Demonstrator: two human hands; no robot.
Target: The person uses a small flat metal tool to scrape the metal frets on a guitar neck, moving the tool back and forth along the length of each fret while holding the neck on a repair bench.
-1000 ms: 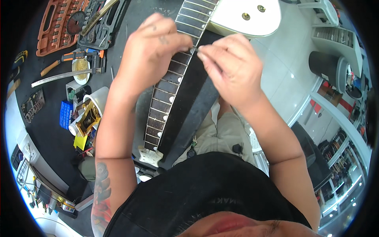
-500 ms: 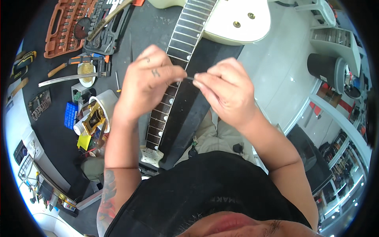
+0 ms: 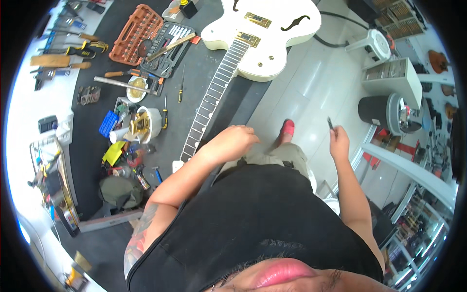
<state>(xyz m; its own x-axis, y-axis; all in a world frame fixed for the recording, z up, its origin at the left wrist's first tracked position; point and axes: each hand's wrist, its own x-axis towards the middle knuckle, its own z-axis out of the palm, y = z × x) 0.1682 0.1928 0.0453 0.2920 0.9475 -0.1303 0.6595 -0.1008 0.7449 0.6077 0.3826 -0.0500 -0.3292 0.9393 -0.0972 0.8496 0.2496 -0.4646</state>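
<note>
A white hollow-body electric guitar (image 3: 296, 12) with gold pickups lies on the dark bench, its fretboard (image 3: 208, 100) running down toward me. My left hand (image 3: 233, 143) hovers beside the lower end of the neck, in front of my body. Its fingers are curled in, and their undersides are hidden. Out to the right, over the floor, my right hand (image 3: 339, 142) pinches a short, thin dark strip (image 3: 330, 123) that points up past the fingertips. The strip's exact kind cannot be made out.
On the bench (image 3: 194, 73) lie an orange socket case (image 3: 136, 36), a dish of yellowish stuff (image 3: 136, 89), screwdrivers and a white tub (image 3: 154, 124) holding gold parts. A dark bin (image 3: 377, 111) and white stool (image 3: 374, 46) stand on the right-hand floor.
My hands were together over the fretboard with a thin piece between them. They have parted: the right swung out right with a dark strip, the left dropped nearer my body. The view shifted.
</note>
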